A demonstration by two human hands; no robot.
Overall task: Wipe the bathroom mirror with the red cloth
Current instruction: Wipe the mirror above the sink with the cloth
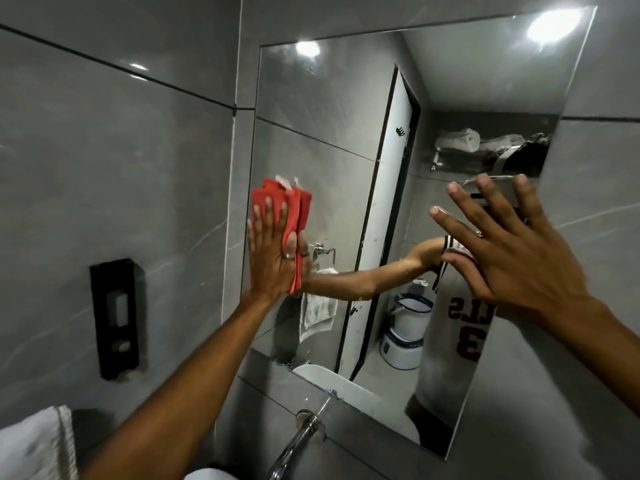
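The frameless bathroom mirror [329, 109] hangs on the grey tiled wall ahead. My left hand [272, 258] presses the folded red cloth [294, 209] flat against the mirror's left edge, about mid-height, fingers pointing up. The cloth shows above and to the right of the palm. My right hand [509, 247] is raised in front of the mirror's right side with fingers spread and nothing in it; whether it touches the glass cannot be told. Faint smears show on the upper glass.
A black soap dispenser [117, 318] is fixed to the left wall. A chrome tap [298, 441] juts from the wall below the mirror. A white towel [34, 445] sits at the bottom left. A person's arm, jersey and buckets appear as reflections.
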